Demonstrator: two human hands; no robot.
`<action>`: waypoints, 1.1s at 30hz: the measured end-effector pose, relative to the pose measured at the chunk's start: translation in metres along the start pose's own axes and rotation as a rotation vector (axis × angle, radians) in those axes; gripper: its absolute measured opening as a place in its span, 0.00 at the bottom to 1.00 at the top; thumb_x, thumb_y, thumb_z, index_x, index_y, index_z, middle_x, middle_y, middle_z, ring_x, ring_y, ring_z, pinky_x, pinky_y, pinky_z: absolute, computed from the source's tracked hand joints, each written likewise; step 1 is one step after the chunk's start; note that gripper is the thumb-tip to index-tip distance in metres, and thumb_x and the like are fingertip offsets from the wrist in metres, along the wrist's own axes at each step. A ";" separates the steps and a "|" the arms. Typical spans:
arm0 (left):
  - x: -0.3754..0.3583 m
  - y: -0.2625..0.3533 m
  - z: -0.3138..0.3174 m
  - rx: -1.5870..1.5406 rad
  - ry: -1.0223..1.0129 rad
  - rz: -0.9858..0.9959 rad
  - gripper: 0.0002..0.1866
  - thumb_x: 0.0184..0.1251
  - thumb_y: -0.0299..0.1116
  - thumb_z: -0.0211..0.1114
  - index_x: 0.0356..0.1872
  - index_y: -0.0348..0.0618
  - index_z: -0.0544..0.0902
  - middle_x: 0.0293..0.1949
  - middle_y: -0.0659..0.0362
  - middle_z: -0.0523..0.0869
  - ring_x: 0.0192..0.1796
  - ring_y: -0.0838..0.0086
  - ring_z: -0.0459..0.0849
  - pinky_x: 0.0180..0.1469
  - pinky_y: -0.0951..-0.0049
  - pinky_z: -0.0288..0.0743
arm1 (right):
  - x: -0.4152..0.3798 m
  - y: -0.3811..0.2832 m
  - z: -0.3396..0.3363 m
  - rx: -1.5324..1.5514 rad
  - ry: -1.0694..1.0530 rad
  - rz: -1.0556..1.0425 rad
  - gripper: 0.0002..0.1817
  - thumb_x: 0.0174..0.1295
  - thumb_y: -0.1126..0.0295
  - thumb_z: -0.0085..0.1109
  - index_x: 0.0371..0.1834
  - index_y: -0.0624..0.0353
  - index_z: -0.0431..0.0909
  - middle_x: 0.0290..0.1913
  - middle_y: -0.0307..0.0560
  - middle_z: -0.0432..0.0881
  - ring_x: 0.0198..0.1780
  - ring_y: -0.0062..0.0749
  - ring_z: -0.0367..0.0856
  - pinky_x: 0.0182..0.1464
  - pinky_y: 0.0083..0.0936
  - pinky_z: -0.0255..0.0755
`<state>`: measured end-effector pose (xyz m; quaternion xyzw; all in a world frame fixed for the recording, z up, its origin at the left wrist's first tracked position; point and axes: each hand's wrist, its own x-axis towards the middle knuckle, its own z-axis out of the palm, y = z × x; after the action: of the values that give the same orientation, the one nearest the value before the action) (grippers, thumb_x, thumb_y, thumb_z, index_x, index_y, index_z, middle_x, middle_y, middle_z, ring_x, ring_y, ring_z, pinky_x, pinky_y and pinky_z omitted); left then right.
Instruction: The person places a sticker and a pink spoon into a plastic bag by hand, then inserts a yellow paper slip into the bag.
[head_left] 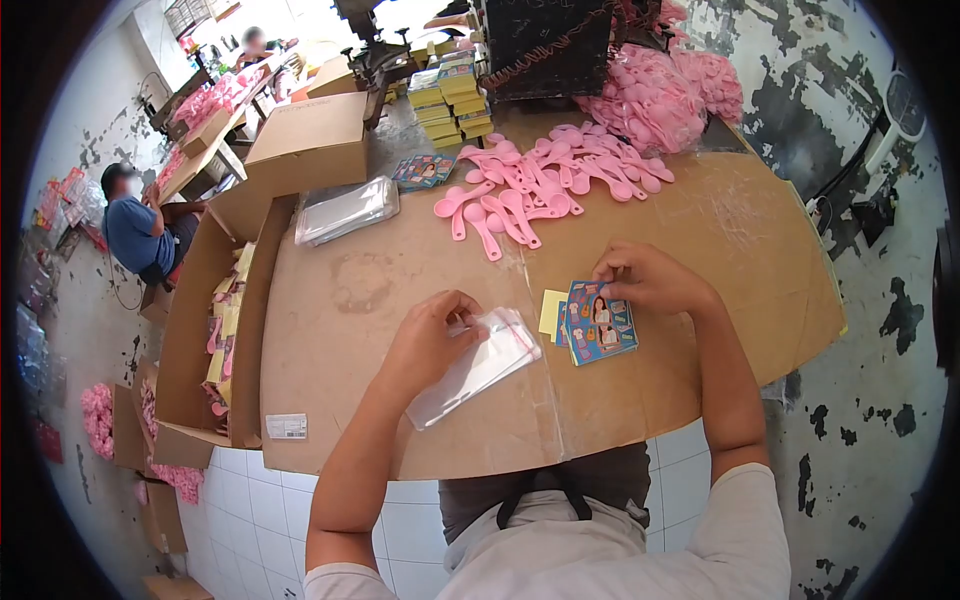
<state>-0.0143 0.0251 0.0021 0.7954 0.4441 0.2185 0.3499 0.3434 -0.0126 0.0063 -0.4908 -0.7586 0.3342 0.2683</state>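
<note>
My left hand point(432, 338) is closed, thumb and fingers pinching the top edge of a stack of clear plastic bags point(468, 378) with a reddish line near one end. To the right lies a small pile of blue printed cards point(602, 328) showing a figure and pink items. My right hand point(650, 277) grips the top edge of that pile, fingers closed on the card. Under its left side a yellow card point(549, 312) pokes out. Beyond both hands, many pink measuring spoons point(540, 185) lie loosely heaped.
A cardboard box point(262, 270) with packed spoons and cards stands at the table's left edge. More clear bags point(347, 210), blue cards point(424, 171) and stacked card bundles point(447, 98) lie farther back. A bag of pink spoons point(645, 100) sits behind. A person point(142, 225) sits at left.
</note>
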 end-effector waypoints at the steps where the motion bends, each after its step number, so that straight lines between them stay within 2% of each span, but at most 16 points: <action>1: 0.001 -0.001 0.000 -0.051 0.011 -0.009 0.17 0.61 0.32 0.81 0.49 0.38 0.89 0.38 0.58 0.88 0.39 0.71 0.86 0.48 0.70 0.81 | -0.001 -0.005 0.000 0.023 0.043 -0.004 0.08 0.67 0.73 0.70 0.48 0.59 0.86 0.42 0.41 0.81 0.44 0.28 0.78 0.46 0.28 0.74; 5: -0.001 0.000 -0.003 -0.047 0.051 0.005 0.13 0.63 0.29 0.78 0.47 0.38 0.89 0.37 0.57 0.91 0.38 0.73 0.86 0.47 0.72 0.80 | 0.001 -0.025 -0.001 0.095 0.101 -0.003 0.07 0.69 0.74 0.66 0.47 0.60 0.87 0.42 0.40 0.84 0.43 0.24 0.81 0.48 0.26 0.77; 8: 0.001 -0.001 -0.006 0.013 0.046 0.028 0.12 0.65 0.29 0.77 0.46 0.37 0.90 0.39 0.57 0.92 0.40 0.75 0.86 0.46 0.73 0.80 | -0.011 -0.026 -0.009 0.409 -0.537 0.013 0.06 0.68 0.72 0.67 0.45 0.60 0.88 0.40 0.40 0.89 0.40 0.22 0.84 0.46 0.26 0.77; 11: 0.001 -0.002 -0.008 -0.022 0.046 0.010 0.10 0.67 0.29 0.76 0.46 0.36 0.89 0.41 0.58 0.92 0.40 0.77 0.86 0.46 0.73 0.80 | -0.017 -0.035 0.003 0.144 -0.674 0.121 0.07 0.68 0.71 0.67 0.45 0.60 0.88 0.38 0.41 0.91 0.40 0.22 0.86 0.44 0.25 0.77; 14: 0.000 0.000 -0.009 -0.132 0.038 -0.052 0.10 0.68 0.29 0.76 0.46 0.35 0.88 0.41 0.59 0.92 0.40 0.79 0.86 0.47 0.75 0.80 | -0.015 -0.038 0.006 0.097 -0.516 0.134 0.07 0.68 0.69 0.67 0.44 0.60 0.88 0.37 0.40 0.89 0.40 0.22 0.85 0.42 0.25 0.76; 17: 0.000 0.000 -0.011 -0.170 0.024 -0.047 0.11 0.70 0.28 0.75 0.47 0.34 0.87 0.41 0.60 0.92 0.41 0.80 0.86 0.48 0.77 0.80 | -0.006 -0.032 0.012 -0.001 -0.357 -0.074 0.07 0.67 0.70 0.69 0.42 0.63 0.86 0.34 0.40 0.88 0.36 0.21 0.84 0.42 0.26 0.77; 19: 0.001 0.001 -0.013 -0.175 -0.023 -0.050 0.11 0.71 0.28 0.74 0.48 0.33 0.86 0.41 0.60 0.91 0.43 0.81 0.86 0.49 0.78 0.80 | -0.003 -0.031 0.015 0.046 -0.341 -0.028 0.07 0.68 0.70 0.68 0.42 0.63 0.85 0.33 0.40 0.87 0.35 0.20 0.82 0.41 0.26 0.77; 23: 0.001 -0.003 -0.009 -0.561 -0.089 -0.025 0.12 0.73 0.28 0.73 0.50 0.31 0.86 0.41 0.57 0.93 0.44 0.77 0.90 0.47 0.77 0.83 | 0.000 -0.031 0.023 0.286 -0.176 0.049 0.08 0.71 0.70 0.66 0.46 0.63 0.85 0.35 0.39 0.87 0.37 0.18 0.81 0.41 0.25 0.76; 26: -0.001 0.007 -0.009 -0.689 -0.150 -0.070 0.12 0.74 0.27 0.73 0.51 0.31 0.85 0.41 0.53 0.93 0.43 0.74 0.92 0.46 0.76 0.85 | 0.011 -0.033 0.040 0.277 0.204 -0.010 0.10 0.72 0.71 0.65 0.52 0.63 0.86 0.37 0.37 0.86 0.37 0.17 0.80 0.41 0.23 0.75; 29: -0.001 0.010 -0.003 -0.719 -0.152 -0.078 0.14 0.72 0.26 0.73 0.54 0.31 0.84 0.41 0.51 0.93 0.40 0.73 0.92 0.44 0.75 0.85 | 0.013 -0.048 0.049 0.364 0.306 0.042 0.13 0.73 0.72 0.64 0.58 0.63 0.86 0.39 0.36 0.87 0.38 0.17 0.79 0.41 0.22 0.75; 33: -0.001 0.011 0.005 -0.639 -0.101 -0.087 0.18 0.71 0.26 0.74 0.59 0.31 0.83 0.41 0.52 0.94 0.40 0.74 0.93 0.43 0.77 0.84 | 0.012 -0.048 0.054 0.268 0.307 -0.077 0.13 0.72 0.74 0.64 0.57 0.62 0.87 0.41 0.40 0.87 0.37 0.20 0.80 0.41 0.23 0.75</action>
<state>-0.0054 0.0180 0.0072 0.6353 0.3688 0.2919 0.6126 0.2724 -0.0283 0.0101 -0.4665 -0.6758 0.3427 0.4563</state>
